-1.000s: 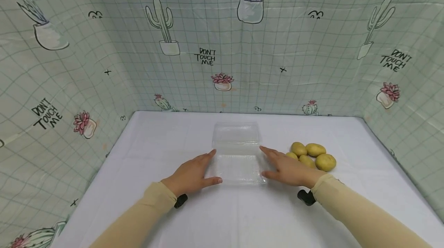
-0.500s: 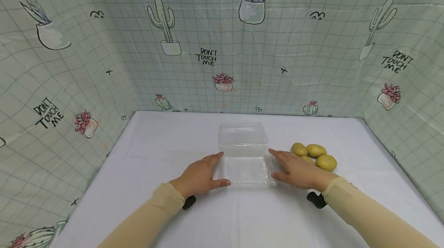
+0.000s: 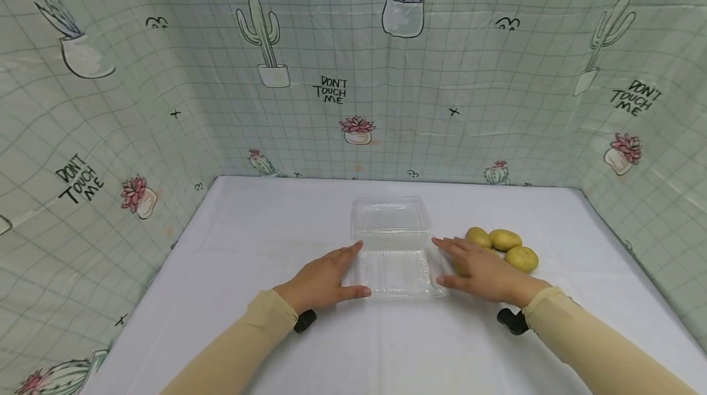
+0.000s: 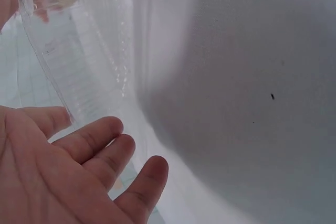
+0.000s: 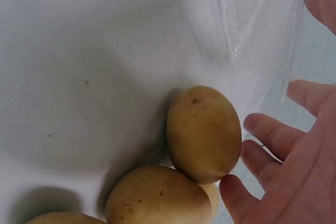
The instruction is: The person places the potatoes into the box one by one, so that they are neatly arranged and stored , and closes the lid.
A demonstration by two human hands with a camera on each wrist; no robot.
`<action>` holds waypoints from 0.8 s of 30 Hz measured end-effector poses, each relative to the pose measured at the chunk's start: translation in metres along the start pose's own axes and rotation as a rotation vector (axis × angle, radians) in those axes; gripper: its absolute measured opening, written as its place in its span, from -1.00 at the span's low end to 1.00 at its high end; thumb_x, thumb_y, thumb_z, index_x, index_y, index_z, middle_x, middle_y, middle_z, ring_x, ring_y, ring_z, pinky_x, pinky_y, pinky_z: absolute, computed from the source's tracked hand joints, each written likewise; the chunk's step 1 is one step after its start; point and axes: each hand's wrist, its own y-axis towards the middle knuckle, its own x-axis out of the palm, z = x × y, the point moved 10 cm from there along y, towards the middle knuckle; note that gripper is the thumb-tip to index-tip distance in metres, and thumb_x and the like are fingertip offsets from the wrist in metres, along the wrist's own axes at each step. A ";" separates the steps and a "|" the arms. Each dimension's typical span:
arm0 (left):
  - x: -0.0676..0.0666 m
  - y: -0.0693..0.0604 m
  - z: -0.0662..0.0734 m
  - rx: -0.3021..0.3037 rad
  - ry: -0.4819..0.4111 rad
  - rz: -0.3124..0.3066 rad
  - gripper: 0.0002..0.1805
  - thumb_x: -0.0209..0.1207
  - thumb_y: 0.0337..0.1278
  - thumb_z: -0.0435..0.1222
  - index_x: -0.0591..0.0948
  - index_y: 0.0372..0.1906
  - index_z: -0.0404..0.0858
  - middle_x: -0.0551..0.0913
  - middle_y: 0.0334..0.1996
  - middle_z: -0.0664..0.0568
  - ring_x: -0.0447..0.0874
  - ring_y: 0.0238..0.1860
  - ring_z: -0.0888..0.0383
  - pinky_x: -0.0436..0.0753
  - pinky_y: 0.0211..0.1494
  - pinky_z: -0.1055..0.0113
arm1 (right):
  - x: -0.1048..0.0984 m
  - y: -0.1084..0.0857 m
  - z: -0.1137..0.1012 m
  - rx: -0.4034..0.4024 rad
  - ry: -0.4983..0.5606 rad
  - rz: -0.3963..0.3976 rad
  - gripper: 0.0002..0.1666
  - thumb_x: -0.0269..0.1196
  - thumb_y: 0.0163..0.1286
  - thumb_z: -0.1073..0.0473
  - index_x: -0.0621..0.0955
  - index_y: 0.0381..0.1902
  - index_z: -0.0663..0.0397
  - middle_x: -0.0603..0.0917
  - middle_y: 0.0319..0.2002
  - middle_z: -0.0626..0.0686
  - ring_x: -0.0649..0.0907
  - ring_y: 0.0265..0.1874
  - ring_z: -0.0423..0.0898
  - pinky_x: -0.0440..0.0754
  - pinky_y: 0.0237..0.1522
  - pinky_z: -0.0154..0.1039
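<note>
- Ideally, both hands press alike: the left hand [image 3: 326, 278] and the right hand [image 3: 483, 269] lie at opposite sides of the clear plastic container [image 3: 393, 272], so a stronger push from one would likely slide or skew it.
- Neither hand pinches; thumbs and fingers are spread, each thumb toward the near corner and the forefinger farther back. How hard they bear on the walls, I cannot tell.
- The container stands on the white cloth [image 3: 381, 346] between the hands, its lid [image 3: 390, 214] folded back on the far side.
- Thin plastic probably flexes easily, so light fingertips along the rim should serve better than squeezing; the left forefinger [image 4: 55, 118] is at that rim.
- Mind the right hand's lower fingers: one potato [image 5: 203, 135] sits close beside them, contact unclear, and a careless sweep could roll it into the other potatoes [image 3: 521, 259].
</note>
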 end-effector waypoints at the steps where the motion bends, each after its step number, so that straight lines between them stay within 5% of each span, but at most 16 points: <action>1: 0.000 0.000 0.000 0.002 -0.002 0.001 0.08 0.24 0.15 0.26 0.08 0.59 -0.19 0.33 0.43 -0.18 0.28 0.43 -0.06 0.34 0.39 0.06 | 0.000 0.000 0.001 0.003 0.006 -0.001 0.01 0.15 0.35 -0.45 0.21 0.57 -0.09 0.30 0.45 0.25 0.23 0.43 0.28 0.24 0.29 0.32; 24: 0.000 0.000 0.002 -0.010 -0.074 -0.031 0.10 0.27 0.16 0.23 0.02 0.61 -0.16 0.29 0.46 -0.15 0.28 0.43 -0.03 0.33 0.39 0.09 | 0.000 -0.003 0.001 -0.017 0.013 0.024 0.01 0.11 0.36 -0.47 0.21 0.57 -0.08 0.31 0.41 0.36 0.29 0.39 0.32 0.26 0.27 0.35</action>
